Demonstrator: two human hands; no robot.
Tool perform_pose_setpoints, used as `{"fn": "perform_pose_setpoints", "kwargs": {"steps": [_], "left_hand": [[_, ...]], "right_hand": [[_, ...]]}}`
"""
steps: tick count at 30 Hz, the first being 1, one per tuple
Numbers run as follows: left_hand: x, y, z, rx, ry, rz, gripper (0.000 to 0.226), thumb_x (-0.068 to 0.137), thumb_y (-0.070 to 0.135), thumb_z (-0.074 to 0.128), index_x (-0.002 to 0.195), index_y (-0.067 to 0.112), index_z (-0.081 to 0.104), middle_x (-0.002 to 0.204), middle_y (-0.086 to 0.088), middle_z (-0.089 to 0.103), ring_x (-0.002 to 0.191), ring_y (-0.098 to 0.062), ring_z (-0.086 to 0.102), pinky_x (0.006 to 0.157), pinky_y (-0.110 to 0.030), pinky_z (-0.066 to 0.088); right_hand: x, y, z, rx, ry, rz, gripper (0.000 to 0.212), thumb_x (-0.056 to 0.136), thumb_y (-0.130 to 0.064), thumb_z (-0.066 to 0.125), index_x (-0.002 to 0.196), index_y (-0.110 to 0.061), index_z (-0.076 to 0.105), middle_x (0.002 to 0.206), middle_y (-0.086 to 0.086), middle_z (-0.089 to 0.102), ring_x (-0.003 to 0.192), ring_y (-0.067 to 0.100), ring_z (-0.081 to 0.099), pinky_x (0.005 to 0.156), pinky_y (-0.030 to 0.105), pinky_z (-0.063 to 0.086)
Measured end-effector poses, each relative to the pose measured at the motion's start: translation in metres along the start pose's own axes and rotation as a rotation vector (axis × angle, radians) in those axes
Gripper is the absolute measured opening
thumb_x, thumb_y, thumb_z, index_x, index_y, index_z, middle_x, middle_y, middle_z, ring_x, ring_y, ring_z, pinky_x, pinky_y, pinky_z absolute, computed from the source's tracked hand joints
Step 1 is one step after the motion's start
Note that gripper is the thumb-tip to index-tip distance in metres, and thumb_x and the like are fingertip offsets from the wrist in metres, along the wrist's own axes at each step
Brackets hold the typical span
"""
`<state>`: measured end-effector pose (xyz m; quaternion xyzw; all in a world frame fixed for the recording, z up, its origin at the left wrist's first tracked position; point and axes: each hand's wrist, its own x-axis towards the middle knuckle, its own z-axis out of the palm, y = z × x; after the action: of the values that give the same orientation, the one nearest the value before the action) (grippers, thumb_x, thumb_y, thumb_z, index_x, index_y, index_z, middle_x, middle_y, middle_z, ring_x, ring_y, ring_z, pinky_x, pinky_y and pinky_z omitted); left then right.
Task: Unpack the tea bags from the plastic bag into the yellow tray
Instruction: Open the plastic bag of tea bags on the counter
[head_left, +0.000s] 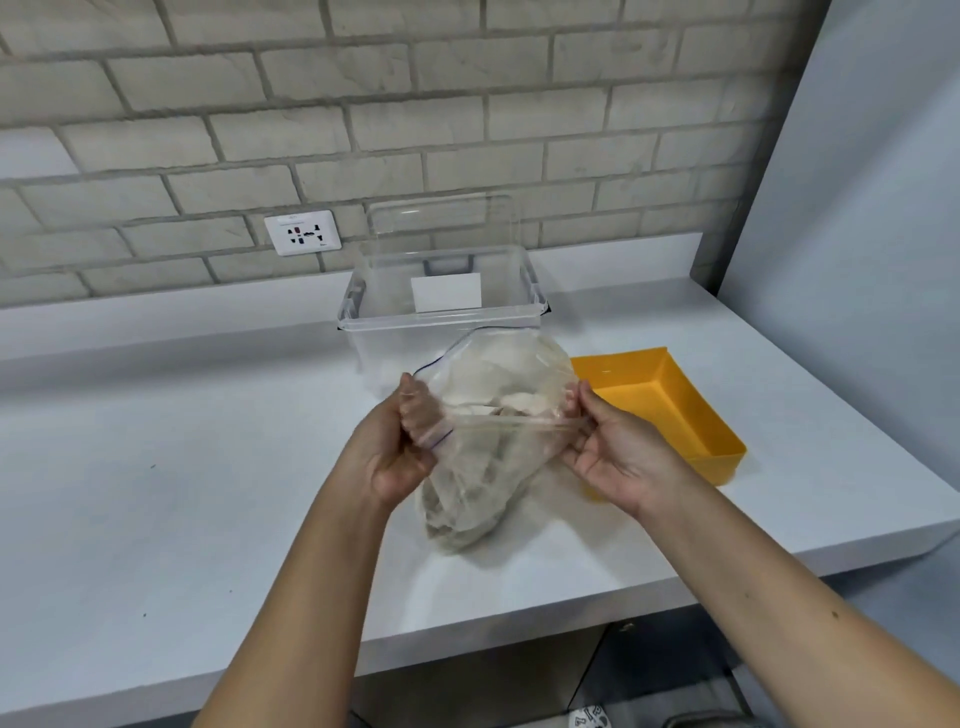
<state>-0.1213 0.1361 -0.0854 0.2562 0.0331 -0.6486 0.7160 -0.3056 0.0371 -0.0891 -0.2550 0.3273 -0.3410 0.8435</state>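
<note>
Centre frame: left hand (397, 447) and right hand (621, 457) each pinch one lip of the zip-top plastic bag (498, 374), spreading its mouth for access. The tea bags (467, 519) lie inside on the worktop (208, 467). The yellow tray (719, 460) waits empty just right.

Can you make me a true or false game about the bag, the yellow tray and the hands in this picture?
1. Both hands hold the plastic bag. True: the left hand and the right hand each grip the plastic bag at its mouth.
2. The yellow tray is full of tea bags. False: the yellow tray has nothing in it.
3. The tea bags are inside the plastic bag. True: the tea bags show through it.
4. The tray sits to the left of the bag. False: it sits to the right.
5. The clear box has its lid shut. False: the clear box is open, and the lid stands behind it.
</note>
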Motion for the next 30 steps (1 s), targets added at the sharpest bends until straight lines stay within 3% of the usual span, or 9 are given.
{"fn": "perform_pose_setpoints", "kwargs": {"steps": [2,5,8,10,15,20,22,25,30], "left_hand": [[-0.003,0.002,0.008,0.330,0.058,0.092,0.037,0.104,0.033,0.047,0.070,0.018,0.047,0.051,0.009,0.028,0.036,-0.004,0.023,0.030,-0.016,0.017],[-0.007,-0.004,0.032,0.881,0.092,0.243,0.033,0.105,0.037,0.046,0.076,0.021,0.050,0.055,0.009,0.029,0.042,-0.007,0.020,0.037,-0.016,0.017],[-0.010,-0.005,0.057,1.192,0.079,0.393,0.036,0.104,0.041,0.046,0.077,0.021,0.058,0.054,0.008,0.036,0.043,-0.009,0.024,0.038,-0.017,0.024],[-0.017,0.000,0.064,1.286,0.087,0.476,0.037,0.099,0.050,0.051,0.075,0.025,0.065,0.054,0.009,0.041,0.043,-0.009,0.030,0.042,-0.017,0.027],[-0.025,0.006,0.058,1.585,0.136,0.621,0.018,0.082,0.042,0.078,0.085,0.026,0.072,0.068,0.010,0.052,0.053,-0.003,0.043,0.052,-0.014,0.035],[-0.036,0.004,0.040,2.151,0.685,0.651,0.034,0.078,0.046,0.076,0.102,0.029,0.060,0.098,0.006,0.062,0.089,-0.021,0.059,0.069,-0.029,0.039],[-0.044,0.002,0.031,2.075,0.730,0.482,0.044,0.077,0.059,0.072,0.092,0.019,0.059,0.083,0.003,0.069,0.074,-0.020,0.066,0.065,-0.029,0.045],[-0.055,-0.005,0.022,1.656,0.511,0.361,0.047,0.080,0.055,0.073,0.073,0.012,0.056,0.064,-0.005,0.069,0.043,-0.009,0.061,0.046,-0.021,0.043],[-0.047,-0.028,0.012,0.536,0.112,0.310,0.028,0.086,0.034,0.064,0.075,0.008,0.066,0.071,-0.001,0.066,0.075,-0.012,0.074,0.070,-0.020,0.060]], "right_hand": [[0.002,-0.005,-0.003,-0.331,0.043,-0.182,0.008,0.091,-0.025,0.065,0.093,-0.017,0.062,0.086,0.005,0.068,0.069,0.012,0.066,0.070,0.033,0.058],[0.002,-0.026,0.003,-0.804,0.099,-0.640,0.060,0.073,-0.037,0.083,0.123,-0.037,0.049,0.122,0.000,0.053,0.103,0.013,0.058,0.088,0.029,0.051],[0.005,-0.044,0.019,-1.105,-0.049,-0.851,0.069,0.069,-0.048,0.082,0.128,-0.049,0.048,0.123,-0.005,0.048,0.110,0.001,0.049,0.088,0.013,0.043],[0.011,-0.045,0.029,-1.260,-0.018,-0.878,0.055,0.072,-0.053,0.077,0.122,-0.043,0.057,0.109,-0.004,0.053,0.092,-0.001,0.050,0.077,0.011,0.040],[0.028,-0.051,0.026,-1.277,0.068,-0.942,0.017,0.079,-0.048,0.073,0.078,-0.032,0.068,0.085,-0.004,0.051,0.076,0.002,0.048,0.070,0.018,0.039],[0.032,-0.052,0.024,-1.179,0.194,-0.989,0.019,0.084,-0.044,0.070,0.088,-0.027,0.075,0.092,-0.003,0.046,0.084,-0.001,0.047,0.079,0.015,0.042],[0.031,-0.048,0.020,-1.140,0.211,-0.952,0.020,0.086,-0.044,0.068,0.091,-0.026,0.076,0.094,-0.003,0.052,0.087,0.000,0.051,0.080,0.022,0.047],[0.023,-0.044,0.020,-0.831,0.125,-0.699,0.017,0.089,-0.034,0.069,0.082,-0.018,0.073,0.086,0.001,0.067,0.073,0.015,0.058,0.061,0.031,0.057],[0.012,-0.039,0.017,-0.400,0.038,-0.372,0.013,0.087,-0.017,0.070,0.085,-0.005,0.067,0.085,0.006,0.069,0.074,0.017,0.063,0.081,0.035,0.060]]}}
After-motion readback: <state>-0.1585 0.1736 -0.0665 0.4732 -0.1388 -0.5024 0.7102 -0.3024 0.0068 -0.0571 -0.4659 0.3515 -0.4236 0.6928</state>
